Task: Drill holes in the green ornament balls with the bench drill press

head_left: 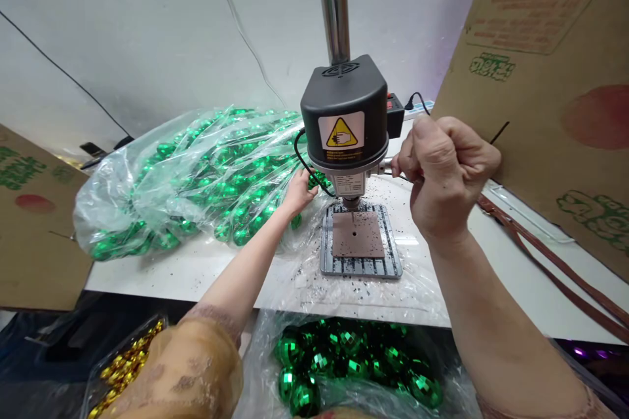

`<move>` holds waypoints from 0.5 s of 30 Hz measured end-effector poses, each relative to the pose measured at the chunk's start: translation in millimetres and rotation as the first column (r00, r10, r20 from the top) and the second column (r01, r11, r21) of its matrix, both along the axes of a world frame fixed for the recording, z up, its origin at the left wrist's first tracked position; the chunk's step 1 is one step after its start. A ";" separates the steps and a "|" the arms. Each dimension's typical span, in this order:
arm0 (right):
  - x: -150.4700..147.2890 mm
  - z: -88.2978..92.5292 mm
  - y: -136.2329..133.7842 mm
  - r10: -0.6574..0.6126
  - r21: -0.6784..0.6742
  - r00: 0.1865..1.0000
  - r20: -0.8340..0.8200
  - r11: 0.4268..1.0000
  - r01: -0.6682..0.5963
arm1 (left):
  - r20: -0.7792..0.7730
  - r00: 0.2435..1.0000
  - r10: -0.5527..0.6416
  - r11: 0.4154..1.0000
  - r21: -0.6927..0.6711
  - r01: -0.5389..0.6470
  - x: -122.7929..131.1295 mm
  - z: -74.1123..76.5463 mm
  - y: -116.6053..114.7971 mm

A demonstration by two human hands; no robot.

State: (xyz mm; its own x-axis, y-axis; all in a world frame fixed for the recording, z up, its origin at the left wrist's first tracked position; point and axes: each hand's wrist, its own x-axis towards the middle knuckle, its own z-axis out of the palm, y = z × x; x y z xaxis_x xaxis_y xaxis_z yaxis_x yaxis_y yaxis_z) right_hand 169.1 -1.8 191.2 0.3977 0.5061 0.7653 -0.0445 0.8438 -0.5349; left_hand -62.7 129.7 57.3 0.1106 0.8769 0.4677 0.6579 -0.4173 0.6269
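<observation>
Right fingers curl by the drill press, hold unclear; left fingers, half-bent, touch green balls.

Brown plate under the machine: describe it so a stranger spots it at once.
Find the black-topped drill press standing on the white table. Below its head sits a grey slotted base, and the brown plate lies flat on that. Unlike the ridged grey metal around it, the plate is smooth-faced and brown, with one small dark hole near its middle.
</observation>
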 end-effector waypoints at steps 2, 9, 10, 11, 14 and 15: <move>-0.7 -0.9 0.4 -0.008 0.007 1.000 -0.007 1.000 0.008 | 0.200 0.980 0.008 0.996 -0.090 0.010 -6.6 2.9 -26.7; -3.3 -3.8 -2.3 0.007 0.029 0.998 -0.059 1.000 -0.006 | 0.812 0.570 0.124 0.842 -0.390 0.373 6.3 -4.3 -125.4; -3.1 -4.2 -2.8 0.010 0.031 0.998 -0.058 0.999 -0.009 | 0.832 0.539 0.134 0.825 -0.395 0.405 11.2 -6.5 -132.2; -2.7 -4.5 -3.1 0.012 0.032 0.999 -0.050 0.999 -0.011 | 0.845 0.516 0.141 0.812 -0.396 0.428 16.1 -8.5 -136.9; -0.9 -5.0 -3.2 0.016 0.031 1.000 -0.024 0.999 -0.016 | 0.860 0.488 0.150 0.793 -0.400 0.460 28.8 -13.0 -142.4; -0.1 -4.9 -3.0 0.016 0.032 1.000 -0.017 0.999 -0.015 | 0.860 0.487 0.150 0.789 -0.401 0.465 32.0 -14.0 -142.7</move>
